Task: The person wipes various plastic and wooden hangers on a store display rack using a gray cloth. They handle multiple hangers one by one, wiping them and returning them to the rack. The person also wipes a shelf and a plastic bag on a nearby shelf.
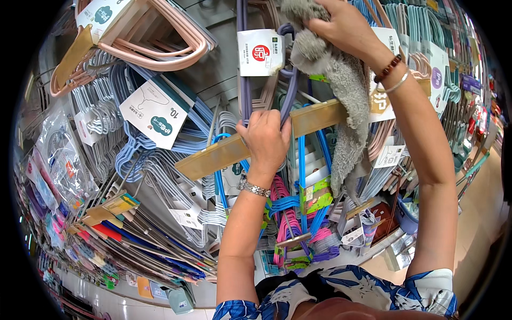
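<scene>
My left hand (266,138) grips the lower part of a pack of purple-grey plastic hangers (247,94), which has a white printed card band (261,52) round it. My right hand (344,30), higher up and to the right, holds a grey fluffy cloth (348,100) that hangs down in folds. A tan label strip (216,156) runs slantwise behind my left wrist and on towards the cloth. Just below it hang bright blue hangers (302,160) with a green card band.
Pink hangers (160,60) jut out at the upper left, above light blue hangers (188,136) with a white card. Metal display hooks stick out at several heights. More packed hangers (416,36) fill the right side. A blue-grey basin (406,216) stands low on the right.
</scene>
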`<state>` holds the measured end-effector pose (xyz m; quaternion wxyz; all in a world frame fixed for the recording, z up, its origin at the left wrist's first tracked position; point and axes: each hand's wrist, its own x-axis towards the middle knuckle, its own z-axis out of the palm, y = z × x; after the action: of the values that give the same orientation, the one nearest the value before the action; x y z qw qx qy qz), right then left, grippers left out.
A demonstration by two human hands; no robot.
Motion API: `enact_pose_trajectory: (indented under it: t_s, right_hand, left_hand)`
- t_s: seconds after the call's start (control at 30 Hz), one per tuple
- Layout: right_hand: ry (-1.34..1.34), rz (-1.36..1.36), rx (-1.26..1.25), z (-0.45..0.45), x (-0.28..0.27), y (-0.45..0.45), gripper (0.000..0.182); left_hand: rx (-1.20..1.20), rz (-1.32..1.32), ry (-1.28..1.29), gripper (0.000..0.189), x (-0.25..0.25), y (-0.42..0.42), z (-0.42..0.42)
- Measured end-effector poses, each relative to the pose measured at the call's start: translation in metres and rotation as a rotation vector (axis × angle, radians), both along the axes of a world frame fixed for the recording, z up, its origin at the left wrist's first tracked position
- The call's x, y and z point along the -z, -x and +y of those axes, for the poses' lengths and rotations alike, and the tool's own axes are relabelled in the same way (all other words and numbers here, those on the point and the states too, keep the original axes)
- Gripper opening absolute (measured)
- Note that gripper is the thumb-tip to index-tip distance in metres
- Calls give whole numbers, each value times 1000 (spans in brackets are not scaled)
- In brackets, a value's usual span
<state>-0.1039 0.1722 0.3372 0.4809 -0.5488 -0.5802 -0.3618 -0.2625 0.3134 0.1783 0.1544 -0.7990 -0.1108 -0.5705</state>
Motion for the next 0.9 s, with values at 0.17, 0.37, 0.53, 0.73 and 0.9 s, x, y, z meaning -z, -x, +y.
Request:
enact_pose_trajectory:
  t_s: [0.17, 0.37, 0.53, 0.73, 0.9]
  right_hand:
    - [-146, -536, 122, 2, 24, -14, 34]
    - [-374, -367, 140, -2, -49, 8, 28]
    - [10, -494, 270, 21, 2, -21, 37]
    - [245, -440, 188, -6, 21, -15, 45]
    - [426, -575, 152, -25, 39, -22, 41]
  left_hand:
    - [-81, 6, -51, 15, -2, 3, -2]
    - [-53, -14, -76, 14, -4, -1, -7]
    - [-66, 9, -12, 11, -4, 7, -11]
    - [-65, 12, -21, 10, -5, 6, -12]
    - [-102, 1, -44, 7, -5, 5, -10]
